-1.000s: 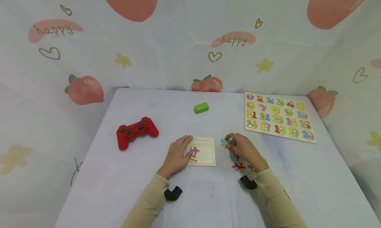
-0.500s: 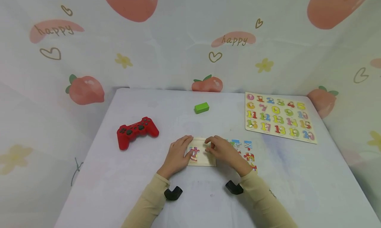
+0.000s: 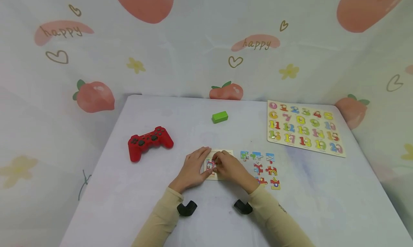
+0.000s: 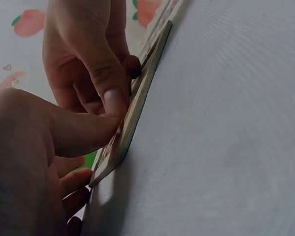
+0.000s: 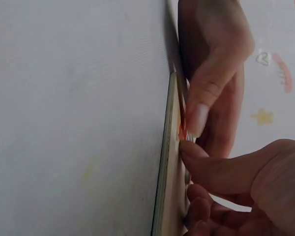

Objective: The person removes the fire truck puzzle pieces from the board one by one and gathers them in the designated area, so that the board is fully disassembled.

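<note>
A small wooden puzzle board (image 3: 228,153) lies flat near the middle of the table, with a few pink printed pieces at its left side. My left hand (image 3: 191,168) rests along the board's left edge, fingers extended, thumb over the printed part. Over the board, my right hand (image 3: 231,169) pinches a small puzzle piece (image 3: 214,163) against the printed part, right by the left thumb. That piece is mostly covered by the fingertips. In the left wrist view, the right thumb and the left thumb meet low over the board (image 4: 142,96).
Several loose puzzle pieces (image 3: 271,170) lie in rows right of the board, some partly behind the right hand. A red game controller (image 3: 150,143) lies left, a green block (image 3: 220,117) behind. At the back right is a number puzzle board (image 3: 304,128).
My right hand has moved left from the loose pieces onto the board, its fingertips coming down beside my left thumb. My left hand has stayed at the board's left edge.
</note>
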### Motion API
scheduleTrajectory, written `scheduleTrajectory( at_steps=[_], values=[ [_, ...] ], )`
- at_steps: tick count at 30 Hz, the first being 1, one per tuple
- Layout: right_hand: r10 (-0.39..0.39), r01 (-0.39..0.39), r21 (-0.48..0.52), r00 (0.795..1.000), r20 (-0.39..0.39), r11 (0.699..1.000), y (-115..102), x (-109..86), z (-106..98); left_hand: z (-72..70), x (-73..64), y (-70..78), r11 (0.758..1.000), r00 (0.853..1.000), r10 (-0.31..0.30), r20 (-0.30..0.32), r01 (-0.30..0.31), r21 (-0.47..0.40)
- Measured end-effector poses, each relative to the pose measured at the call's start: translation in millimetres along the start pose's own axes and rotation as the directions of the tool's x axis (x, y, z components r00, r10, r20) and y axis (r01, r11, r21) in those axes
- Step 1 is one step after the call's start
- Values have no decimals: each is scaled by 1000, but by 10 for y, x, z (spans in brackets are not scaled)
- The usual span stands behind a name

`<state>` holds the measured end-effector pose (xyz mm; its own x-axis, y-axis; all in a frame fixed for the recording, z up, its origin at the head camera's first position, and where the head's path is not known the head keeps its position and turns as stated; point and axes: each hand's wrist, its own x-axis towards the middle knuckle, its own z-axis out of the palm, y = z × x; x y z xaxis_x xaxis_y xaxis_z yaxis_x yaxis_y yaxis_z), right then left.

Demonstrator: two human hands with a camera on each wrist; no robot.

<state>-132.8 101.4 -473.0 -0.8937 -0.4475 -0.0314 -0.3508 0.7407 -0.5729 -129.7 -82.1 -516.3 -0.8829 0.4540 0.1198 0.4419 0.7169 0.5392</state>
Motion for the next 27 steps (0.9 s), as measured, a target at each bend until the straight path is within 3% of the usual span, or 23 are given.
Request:
scheduleTrajectory(
  at_steps=[12, 19, 27],
  values=[
    [42, -41, 30, 999, -13, 999, -19, 66, 6, -21, -12, 8, 999, 999, -11, 30, 12, -31],
    [108, -102, 135, 993, -41, 986, 4, 114, 13, -16, -2, 4, 1000, 999, -15, 33, 16, -23],
    [114, -102, 194, 992, -56, 976, 33, 153, 8, -26, 12, 9, 999, 998, -34, 55, 35, -18]
  ],
)
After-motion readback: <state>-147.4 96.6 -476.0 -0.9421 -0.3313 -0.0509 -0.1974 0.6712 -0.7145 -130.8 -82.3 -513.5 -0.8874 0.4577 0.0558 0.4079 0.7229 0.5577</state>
